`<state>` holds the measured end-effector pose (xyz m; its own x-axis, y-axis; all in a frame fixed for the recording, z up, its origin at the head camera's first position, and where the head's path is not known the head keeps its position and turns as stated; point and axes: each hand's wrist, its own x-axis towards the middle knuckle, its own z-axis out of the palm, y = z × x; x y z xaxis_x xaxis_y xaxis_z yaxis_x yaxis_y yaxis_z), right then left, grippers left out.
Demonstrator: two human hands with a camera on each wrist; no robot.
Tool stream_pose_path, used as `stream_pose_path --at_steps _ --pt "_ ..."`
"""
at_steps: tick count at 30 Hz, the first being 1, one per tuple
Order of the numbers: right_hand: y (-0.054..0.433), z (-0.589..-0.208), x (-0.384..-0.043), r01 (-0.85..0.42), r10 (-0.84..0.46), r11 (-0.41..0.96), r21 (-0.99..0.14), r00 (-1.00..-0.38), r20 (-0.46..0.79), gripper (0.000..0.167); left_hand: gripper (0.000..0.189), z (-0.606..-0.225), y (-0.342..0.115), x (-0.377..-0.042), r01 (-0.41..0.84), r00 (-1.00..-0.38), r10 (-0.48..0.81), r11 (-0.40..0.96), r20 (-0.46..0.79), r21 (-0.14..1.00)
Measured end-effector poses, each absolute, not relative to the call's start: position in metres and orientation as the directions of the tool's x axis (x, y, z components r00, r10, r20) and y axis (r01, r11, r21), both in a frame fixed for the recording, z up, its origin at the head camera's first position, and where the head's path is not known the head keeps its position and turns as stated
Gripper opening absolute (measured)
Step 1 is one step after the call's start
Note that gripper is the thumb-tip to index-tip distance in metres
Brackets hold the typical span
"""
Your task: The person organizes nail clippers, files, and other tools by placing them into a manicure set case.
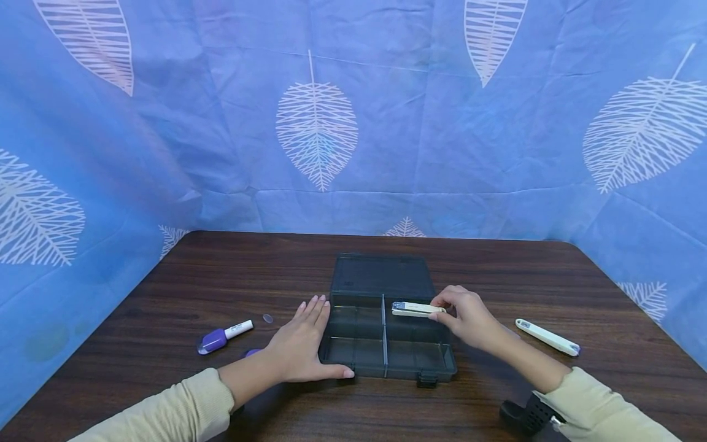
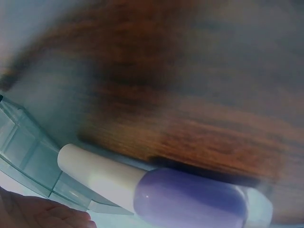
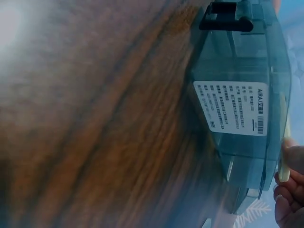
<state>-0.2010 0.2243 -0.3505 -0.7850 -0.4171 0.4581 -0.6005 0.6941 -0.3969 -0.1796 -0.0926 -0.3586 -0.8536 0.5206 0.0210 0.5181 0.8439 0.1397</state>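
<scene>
My right hand (image 1: 466,313) pinches a cream nail clipper (image 1: 414,309) by one end between thumb and fingers. The clipper is held over the back right part of a dark see-through plastic box (image 1: 359,367), whose lid (image 1: 383,274) lies folded back. Against the box's left side rests my left hand (image 1: 301,344), its fingers straight and its thumb along the front corner. In the right wrist view, the clipper's end (image 3: 284,173) shows between the fingers, beyond the box's labelled side (image 3: 232,108).
A nail polish bottle (image 1: 214,341) with a white cap lies left; another purple thing (image 1: 251,352) is mostly hidden by my left wrist. A nail polish bottle (image 2: 190,197) looms close in the left wrist view. A second nail clipper (image 1: 547,337) lies right. A small clear disc (image 1: 267,318) lies near my left fingers.
</scene>
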Motion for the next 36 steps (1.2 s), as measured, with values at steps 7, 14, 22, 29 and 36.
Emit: stream_pose_path --at_steps 7,14,22,29,36 --pt "0.216 -0.353 -0.212 -0.609 -0.472 0.735 -0.298 -0.775 0.42 0.005 0.113 -0.359 -0.093 -0.18 0.517 -0.854 0.52 0.843 0.023 0.145" --pt "0.212 -0.35 -0.216 -0.59 -0.501 0.781 -0.204 -0.787 0.36 0.008 0.113 -0.358 -0.093 -0.18 0.518 -0.853 0.522 0.842 0.02 0.15" --pt "0.205 -0.344 -0.216 -0.521 -0.478 0.831 -0.196 -0.848 0.228 0.009 0.112 -0.358 -0.093 -0.18 0.52 -0.852 0.524 0.84 0.022 0.157" --pt "0.205 -0.343 -0.214 -0.505 -0.452 0.841 -0.193 -0.853 0.261 0.013 0.112 -0.358 -0.093 -0.18 0.517 -0.853 0.521 0.842 0.012 0.153" --pt "0.218 -0.341 -0.206 -0.575 -0.421 0.75 -0.326 -0.796 0.436 0.007 0.112 -0.357 -0.093 -0.18 0.519 -0.852 0.524 0.84 0.008 0.16"
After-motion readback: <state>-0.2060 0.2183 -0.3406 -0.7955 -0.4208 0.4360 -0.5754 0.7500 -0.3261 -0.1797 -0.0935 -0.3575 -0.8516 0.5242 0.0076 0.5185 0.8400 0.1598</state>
